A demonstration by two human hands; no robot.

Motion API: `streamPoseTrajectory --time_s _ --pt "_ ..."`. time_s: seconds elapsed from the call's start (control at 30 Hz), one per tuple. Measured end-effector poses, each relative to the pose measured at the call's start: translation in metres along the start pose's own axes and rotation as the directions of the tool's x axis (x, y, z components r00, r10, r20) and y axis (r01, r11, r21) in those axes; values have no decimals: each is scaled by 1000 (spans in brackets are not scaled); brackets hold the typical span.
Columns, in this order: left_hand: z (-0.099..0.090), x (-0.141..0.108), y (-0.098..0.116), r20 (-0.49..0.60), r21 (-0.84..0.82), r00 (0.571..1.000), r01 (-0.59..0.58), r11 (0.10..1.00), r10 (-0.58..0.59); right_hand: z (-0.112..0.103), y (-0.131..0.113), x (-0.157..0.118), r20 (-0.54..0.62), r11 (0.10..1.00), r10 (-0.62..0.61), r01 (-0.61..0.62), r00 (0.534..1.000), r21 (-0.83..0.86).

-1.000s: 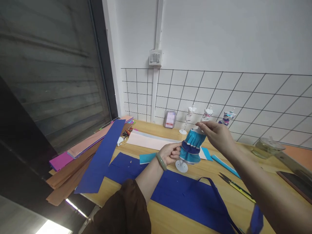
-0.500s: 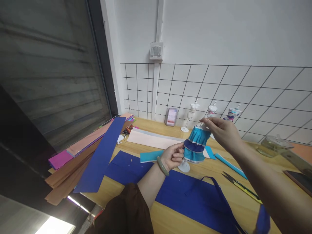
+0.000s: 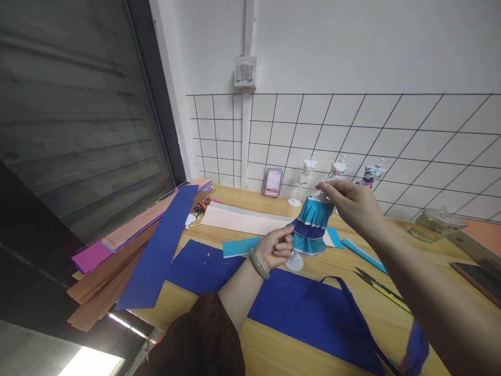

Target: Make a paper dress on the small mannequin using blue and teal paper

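A small tiered ruffle dress, turquoise with a dark blue middle band and pale edging, stands on a miniature dress form whose white round base rests on the table. My left hand, a green bangle at its wrist, is closed in a pinch at the dress's left edge, by the dark blue tier. At the top, the fingers of my right hand are pinched together just over the dress's upper edge. They cover the upper part of the form, so what they grip is hidden.
Dark blue fabric lies in front, with yellow-handled scissors to its right. Colored paper strips overlap at left. Behind are small dress forms, a blurred card and a glass teapot. A dark phone-like slab lies far right.
The view has shifted slightly, so everything sits a little higher and further left. Both hands keep nearly the same hold at the dress.
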State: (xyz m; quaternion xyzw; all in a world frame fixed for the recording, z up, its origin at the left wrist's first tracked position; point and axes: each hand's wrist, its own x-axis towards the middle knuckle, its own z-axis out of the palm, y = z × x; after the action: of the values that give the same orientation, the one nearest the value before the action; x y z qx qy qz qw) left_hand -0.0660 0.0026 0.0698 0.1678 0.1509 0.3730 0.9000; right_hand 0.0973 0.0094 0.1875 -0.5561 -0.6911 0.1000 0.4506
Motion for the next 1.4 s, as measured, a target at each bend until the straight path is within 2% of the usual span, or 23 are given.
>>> streamPoseTrajectory --time_s 0.2,0.4,0.6,0.77,0.93,1.07,1.2,1.4 --pt "3 -4 -1 14 24 1000 -8 1000 8 -1 -7 -2 36 999 -25 26 999 -21" --pt "5 -5 -3 -2 92 999 -32 995 32 -1 -6 -1 19 999 -5 5 1000 -38" --pt "-1 -2 -6 -4 212 992 -119 970 123 1 -2 5 25 1000 -9 9 1000 13" --pt "3 -7 -6 14 293 981 -190 937 195 1 -3 9 29 1000 -12 12 1000 -6" --pt "6 -9 -8 -73 437 950 -242 866 303 0 -5 9 33 1000 -24 24 999 -1" --pt "7 -10 -10 -100 490 941 -235 840 322 0 -7 7 19 1000 -17 18 1000 -15" --pt "7 -10 -11 -69 463 951 -237 854 302 2 -9 7 -7 1000 -11 11 1000 -2" --pt "5 -8 -13 -24 322 958 -262 910 284 5 -11 7 -23 999 -38 38 999 -18"
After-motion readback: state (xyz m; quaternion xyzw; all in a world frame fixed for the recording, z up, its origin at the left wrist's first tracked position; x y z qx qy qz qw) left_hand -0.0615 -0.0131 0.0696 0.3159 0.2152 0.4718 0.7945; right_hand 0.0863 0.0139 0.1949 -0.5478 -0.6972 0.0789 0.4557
